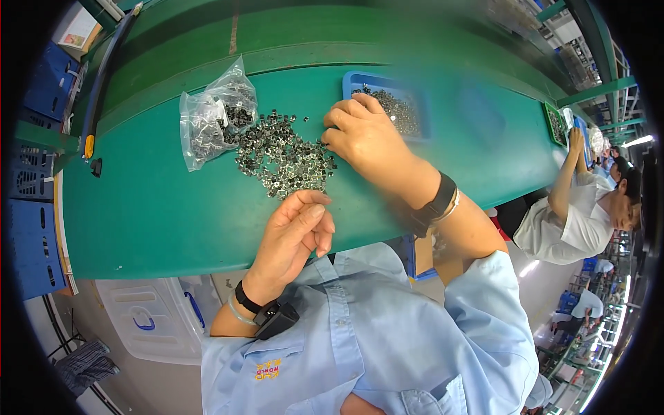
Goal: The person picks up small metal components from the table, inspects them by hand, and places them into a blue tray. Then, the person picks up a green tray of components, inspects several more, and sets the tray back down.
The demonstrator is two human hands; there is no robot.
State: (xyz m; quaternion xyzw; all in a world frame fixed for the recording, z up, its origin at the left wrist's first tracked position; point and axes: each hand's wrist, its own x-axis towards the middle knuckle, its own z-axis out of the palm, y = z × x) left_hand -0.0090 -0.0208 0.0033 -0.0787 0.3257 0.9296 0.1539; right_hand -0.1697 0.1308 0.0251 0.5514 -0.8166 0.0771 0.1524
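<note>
A pile of small black and silver metal parts is spread over the green tabletop. At the pile's near edge is my left hand, palm turned inward, with thumb and fingers bent together; whether a part sits between the fingertips I cannot make out. My right hand reaches over the pile's right side, its fingers curled down and the fingertips mostly hidden. Just beyond it stands a blue tray with many small metal parts inside. A clear plastic bag of similar parts lies at the pile's left, its contents spilling toward the pile.
Behind the tabletop runs a green strip with a raised edge. A yellow-and-black tool hangs at the left, near blue crates. A lidded plastic box stands below the table. At the right a co-worker reaches toward another tray.
</note>
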